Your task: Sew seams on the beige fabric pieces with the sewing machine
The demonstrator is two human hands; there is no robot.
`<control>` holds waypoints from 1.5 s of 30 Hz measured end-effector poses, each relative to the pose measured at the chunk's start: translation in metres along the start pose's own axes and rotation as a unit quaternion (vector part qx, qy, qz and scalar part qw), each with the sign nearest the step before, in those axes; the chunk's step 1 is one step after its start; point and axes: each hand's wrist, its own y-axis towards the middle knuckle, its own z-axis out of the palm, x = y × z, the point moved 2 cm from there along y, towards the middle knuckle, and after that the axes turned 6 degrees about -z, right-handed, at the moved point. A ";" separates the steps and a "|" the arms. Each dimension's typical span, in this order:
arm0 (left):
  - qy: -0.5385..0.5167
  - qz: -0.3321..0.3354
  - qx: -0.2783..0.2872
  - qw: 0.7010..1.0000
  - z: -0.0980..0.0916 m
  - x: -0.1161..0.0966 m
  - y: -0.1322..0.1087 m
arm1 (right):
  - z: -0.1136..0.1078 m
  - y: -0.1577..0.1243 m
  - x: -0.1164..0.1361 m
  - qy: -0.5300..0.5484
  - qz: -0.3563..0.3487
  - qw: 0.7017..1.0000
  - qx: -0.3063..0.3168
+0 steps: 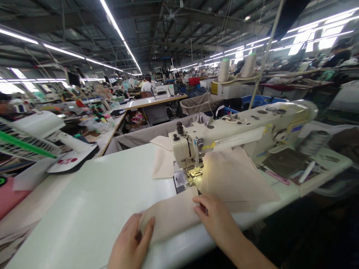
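Note:
A strip of beige fabric (pixel 171 215) lies along the front of the pale table, just before the sewing machine (pixel 185 149). My left hand (pixel 131 237) pinches its left end between thumb and fingers. At the right end, my right hand (pixel 214 218) is closed on the strip's edge, near the lit presser foot (pixel 195 173). The strip's upper right corner reaches close to the foot; whether it touches is unclear. A larger beige fabric piece (pixel 232 179) lies under the machine arm, right of the needle. Behind the machine head, a smaller beige piece (pixel 163 162) rests on the table.
A white fan (pixel 39 129) with a green blade stands at the left. Right of the machine are pink-handled scissors (pixel 277 177), a dark cloth (pixel 286 161) and a grey thread cone (pixel 314 142). Cloth-lined bins (pixel 200 102) stand behind. Other people sit farther back.

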 end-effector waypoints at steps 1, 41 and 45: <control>-0.003 -0.003 -0.005 1.000 0.000 0.001 -0.001 | 0.002 0.001 0.000 0.004 0.000 1.000 -0.003; -0.059 -0.088 -0.056 0.993 -0.006 -0.004 0.010 | 0.003 0.004 -0.001 -0.201 -0.187 0.961 -0.025; -0.059 -0.095 -0.051 0.992 0.000 0.002 0.011 | 0.004 0.003 -0.012 -0.190 -0.213 0.958 -0.037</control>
